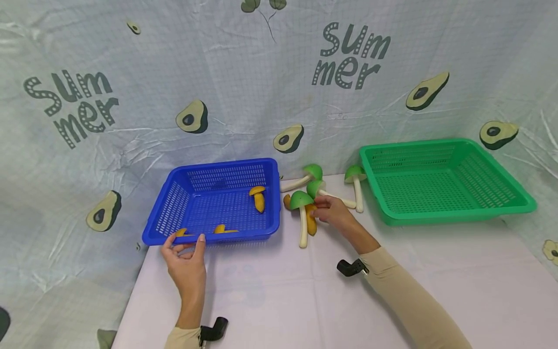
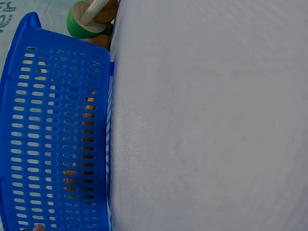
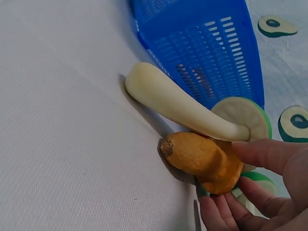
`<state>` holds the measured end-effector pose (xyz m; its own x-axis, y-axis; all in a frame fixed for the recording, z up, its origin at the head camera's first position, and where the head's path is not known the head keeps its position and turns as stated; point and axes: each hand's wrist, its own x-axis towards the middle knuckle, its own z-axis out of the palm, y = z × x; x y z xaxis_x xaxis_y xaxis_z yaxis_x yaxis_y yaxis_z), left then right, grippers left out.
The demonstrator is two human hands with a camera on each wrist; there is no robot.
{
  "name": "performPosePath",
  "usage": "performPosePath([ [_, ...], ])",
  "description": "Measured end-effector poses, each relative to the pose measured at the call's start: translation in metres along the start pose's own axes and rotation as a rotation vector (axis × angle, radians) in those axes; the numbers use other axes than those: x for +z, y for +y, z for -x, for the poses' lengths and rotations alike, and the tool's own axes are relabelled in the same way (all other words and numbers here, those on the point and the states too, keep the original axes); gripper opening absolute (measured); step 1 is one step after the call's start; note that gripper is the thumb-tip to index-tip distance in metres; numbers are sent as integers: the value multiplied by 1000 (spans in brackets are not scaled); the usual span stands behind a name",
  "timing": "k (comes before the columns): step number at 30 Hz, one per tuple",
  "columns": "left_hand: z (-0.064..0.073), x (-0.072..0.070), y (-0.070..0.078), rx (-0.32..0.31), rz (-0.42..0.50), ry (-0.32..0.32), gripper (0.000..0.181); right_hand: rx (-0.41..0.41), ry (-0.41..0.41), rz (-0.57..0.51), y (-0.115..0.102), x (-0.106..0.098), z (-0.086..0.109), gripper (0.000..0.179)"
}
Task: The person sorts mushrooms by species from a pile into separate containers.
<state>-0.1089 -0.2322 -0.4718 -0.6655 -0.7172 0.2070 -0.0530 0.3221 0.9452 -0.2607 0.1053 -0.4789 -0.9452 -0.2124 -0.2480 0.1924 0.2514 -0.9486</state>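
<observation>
My right hand [image 1: 335,213] pinches a yellow-brown toy mushroom [image 3: 192,154] between thumb and fingers; it lies among other mushrooms on the table. Right beside it is a green-capped mushroom [image 1: 303,223] with a long white stem. My left hand [image 1: 187,271] holds the near rim of the blue basket [image 1: 279,218], its thumb on the edge. Inside that basket lie a yellow mushroom [image 1: 259,199] at the right and two more, partly hidden behind the near wall. Another yellow piece [image 1: 286,201] shows behind the green-capped mushroom. In the left wrist view only a fingertip [image 2: 38,227] appears.
More green-capped mushrooms lie between the baskets, one [image 1: 313,171] near the back cloth and one [image 1: 355,174] against the green basket [image 1: 383,217]. That basket holds nothing visible. A patterned cloth [image 1: 244,97] hangs behind the white-covered table [image 1: 279,300].
</observation>
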Motion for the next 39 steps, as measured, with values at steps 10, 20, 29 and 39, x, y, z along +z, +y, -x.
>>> performPosePath([
  [10, 0, 0, -1, 5, -1, -4, 74, -29, 9, 217, -3, 7, 0, 56],
  [20, 0, 0, 1, 1, 4, -6, 75, 9, -11, 161, -2, 7, -2, 58],
  [29, -2, 1, 1, 7, 23, 2, 74, 31, -8, 101, -2, 3, -1, 48],
  [39, -2, 2, 0, 20, 49, -5, 73, 21, -49, 169, 0, -2, 1, 38],
])
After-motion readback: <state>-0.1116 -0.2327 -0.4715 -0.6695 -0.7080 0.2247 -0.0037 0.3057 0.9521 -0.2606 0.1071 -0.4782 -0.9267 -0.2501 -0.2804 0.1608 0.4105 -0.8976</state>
